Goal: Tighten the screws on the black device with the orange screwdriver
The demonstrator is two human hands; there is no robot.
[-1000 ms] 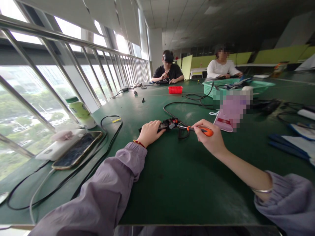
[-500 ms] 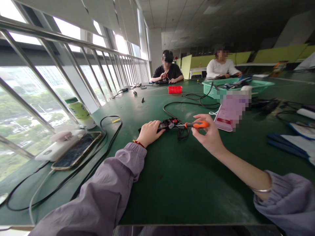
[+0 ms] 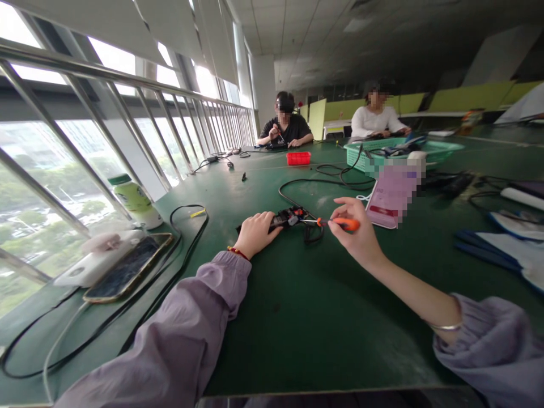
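Observation:
My left hand is wrapped over the near end of a black device lying on the green table. Small red, orange and grey parts show at the device's right end. Between the fingers of my right hand is an orange and black screwdriver. Its thin shaft points left and its tip meets or nearly meets the device's right end; exact contact is too small to tell. A black cable lies looped beside the device.
Left are a bottle, a phone and cables. Right are a pink-screened phone and blue-white gloves. Farther back stand a green basket and a red basket. Two people sit across the table.
My right fingers have shifted on the screwdriver, whose handle now sits lower within the hand. My left hand still holds the device. The whole view has moved slightly.

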